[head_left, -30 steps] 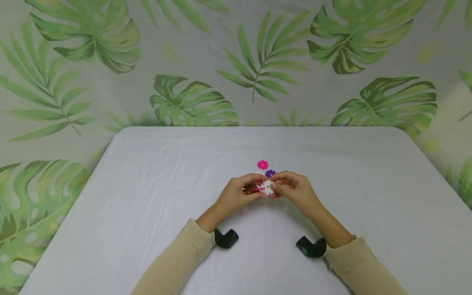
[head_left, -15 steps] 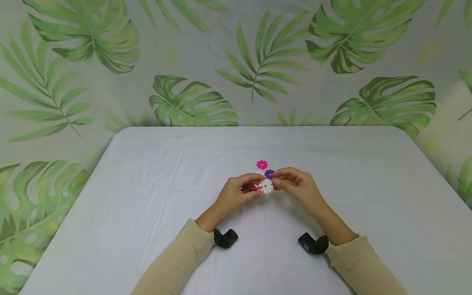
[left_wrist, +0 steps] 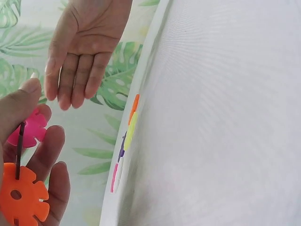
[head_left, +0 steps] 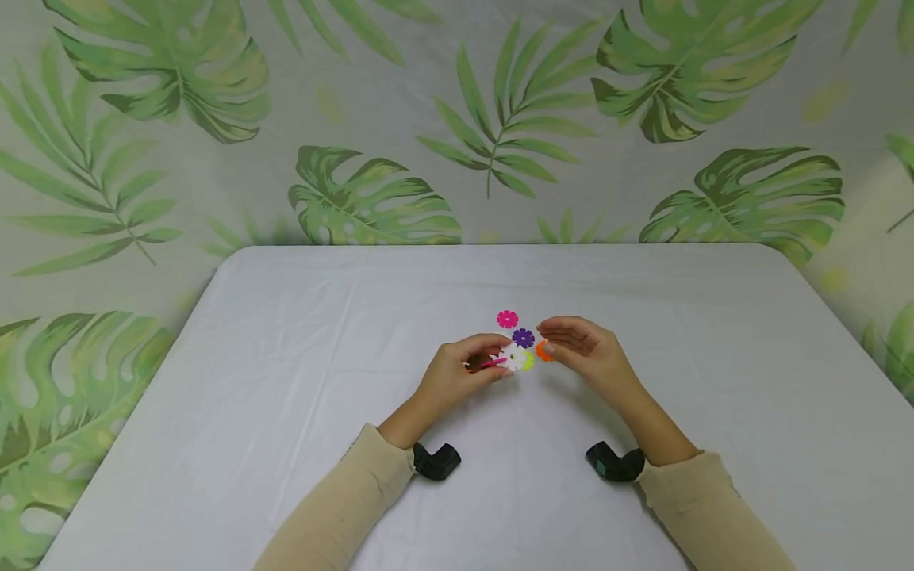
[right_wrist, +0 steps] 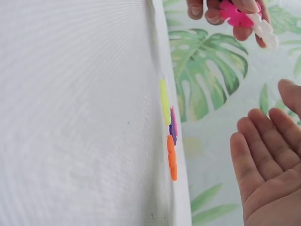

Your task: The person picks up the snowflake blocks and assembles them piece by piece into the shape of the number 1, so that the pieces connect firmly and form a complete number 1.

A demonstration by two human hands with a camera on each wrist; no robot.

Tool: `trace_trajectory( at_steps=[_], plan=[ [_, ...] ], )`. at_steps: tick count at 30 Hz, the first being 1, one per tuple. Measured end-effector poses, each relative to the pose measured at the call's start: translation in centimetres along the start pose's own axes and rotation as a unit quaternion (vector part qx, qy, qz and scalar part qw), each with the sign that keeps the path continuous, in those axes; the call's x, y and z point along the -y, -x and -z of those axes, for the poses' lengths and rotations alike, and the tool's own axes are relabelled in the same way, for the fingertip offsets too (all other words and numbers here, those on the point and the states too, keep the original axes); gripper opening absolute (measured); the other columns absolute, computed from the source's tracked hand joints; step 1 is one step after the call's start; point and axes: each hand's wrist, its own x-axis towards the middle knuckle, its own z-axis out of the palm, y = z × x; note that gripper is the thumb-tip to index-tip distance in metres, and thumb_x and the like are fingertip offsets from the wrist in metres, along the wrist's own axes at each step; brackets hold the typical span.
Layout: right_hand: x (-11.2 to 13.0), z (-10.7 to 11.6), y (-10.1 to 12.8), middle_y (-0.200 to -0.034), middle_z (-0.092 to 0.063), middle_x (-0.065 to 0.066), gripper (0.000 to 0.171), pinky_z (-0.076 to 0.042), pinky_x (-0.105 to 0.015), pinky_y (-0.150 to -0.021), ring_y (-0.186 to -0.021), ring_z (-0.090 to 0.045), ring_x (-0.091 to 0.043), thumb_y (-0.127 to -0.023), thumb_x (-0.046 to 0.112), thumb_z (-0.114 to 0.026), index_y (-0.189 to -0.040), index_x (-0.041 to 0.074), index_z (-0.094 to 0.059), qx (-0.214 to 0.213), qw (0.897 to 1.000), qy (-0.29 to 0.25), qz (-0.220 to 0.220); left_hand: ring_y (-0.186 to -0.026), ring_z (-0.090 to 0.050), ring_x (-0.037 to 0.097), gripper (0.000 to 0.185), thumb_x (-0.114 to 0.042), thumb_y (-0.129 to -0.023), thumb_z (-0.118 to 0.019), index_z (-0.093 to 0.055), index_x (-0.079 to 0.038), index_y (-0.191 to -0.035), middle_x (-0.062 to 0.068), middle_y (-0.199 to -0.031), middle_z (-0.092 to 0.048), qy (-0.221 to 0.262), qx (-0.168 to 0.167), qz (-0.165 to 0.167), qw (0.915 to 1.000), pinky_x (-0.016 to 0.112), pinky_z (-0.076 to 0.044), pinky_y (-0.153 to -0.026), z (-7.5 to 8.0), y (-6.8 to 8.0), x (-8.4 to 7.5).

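Left hand (head_left: 457,373): fingers curled, pinching a cluster of interlocked snowflake discs (head_left: 508,358), white and pink in the head view, held just above the bench (head_left: 286,381), apparently to keep the slotted edges free for joining. Left wrist view adds an orange disc (left_wrist: 21,195) of the cluster, hidden from the head view behind the fingers.

Right hand (head_left: 581,353): fingers straight and relaxed, holding nothing, just right of the cluster and apart from it; palm plainly bare in both wrist views.

Loose discs flat on the bench between and beyond the hands: orange (head_left: 544,351) nearest the right hand, yellow-green (head_left: 528,361) beside the cluster, purple (head_left: 524,338), pink (head_left: 508,319) farthest. Wrist views show them edge-on only, colours in a row.

Wrist cameras (head_left: 437,461), beige sleeves (head_left: 343,500), white cloth, leaf-print backdrop (head_left: 371,198).
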Motion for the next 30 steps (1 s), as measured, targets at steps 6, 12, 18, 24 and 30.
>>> trace_trajectory(
  at_steps=[6, 12, 18, 24, 30],
  plan=[
    [-0.9, 0.6, 0.0, -0.105, -0.047, -0.024, 0.034, -0.036, -0.039, -0.083, -0.100, -0.044, -0.032, -0.075, -0.006, -0.055, -0.107, -0.010, -0.045, 0.007, 0.999, 0.046, 0.010, -0.067, -0.053, 0.005, 0.035, -0.022, -0.068, -0.067, -0.058, -0.016, -0.101, -0.004, -0.083, -0.061, -0.005, -0.001, -0.004, 1.0000, 0.021, -0.045, -0.061, -0.3, -0.1, 2.4],
    [-2.8, 1.3, 0.0, -0.109, -0.047, -0.022, 0.037, -0.033, -0.042, -0.084, -0.103, -0.042, -0.032, -0.075, 0.000, -0.058, -0.110, -0.004, -0.045, 0.014, 0.997, 0.077, -0.002, -0.068, -0.053, 0.004, 0.036, -0.025, -0.068, -0.067, -0.057, -0.017, -0.101, -0.004, -0.084, -0.060, -0.005, 0.001, -0.006, 1.0000, 0.020, -0.045, -0.062, -0.4, -0.1, 2.8],
    [-4.9, 2.0, 0.1, -0.110, -0.049, -0.012, 0.041, -0.036, -0.032, -0.085, -0.103, -0.045, -0.021, -0.074, 0.012, -0.062, -0.112, 0.004, -0.047, 0.011, 0.992, 0.120, -0.033, -0.067, -0.052, 0.005, 0.035, -0.018, -0.068, -0.067, -0.058, -0.010, -0.101, 0.003, -0.084, -0.061, -0.006, 0.005, -0.010, 0.9999, 0.019, -0.045, -0.061, -0.2, -0.1, 2.0],
    [-5.6, 2.1, 0.1, -0.111, -0.049, -0.011, 0.040, -0.036, -0.031, -0.084, -0.103, -0.045, -0.021, -0.075, 0.012, -0.061, -0.112, 0.003, -0.046, 0.013, 0.988, 0.147, -0.048, -0.066, -0.053, 0.012, 0.033, -0.006, -0.068, -0.067, -0.057, -0.001, -0.099, 0.013, -0.084, -0.060, -0.003, 0.003, -0.011, 0.9999, 0.023, -0.045, -0.060, 0.1, 0.0, -0.2],
    [-5.9, 2.0, 0.2, -0.110, -0.050, -0.006, 0.038, -0.036, -0.032, -0.085, -0.101, -0.047, -0.019, -0.076, 0.016, -0.060, -0.111, 0.009, -0.048, 0.015, 0.976, 0.200, -0.081, -0.066, -0.053, 0.012, 0.034, -0.007, -0.067, -0.067, -0.057, -0.002, -0.099, 0.010, -0.084, -0.061, -0.005, 0.004, -0.011, 0.9999, 0.023, -0.046, -0.060, 0.0, 0.0, 0.2]
  ],
)
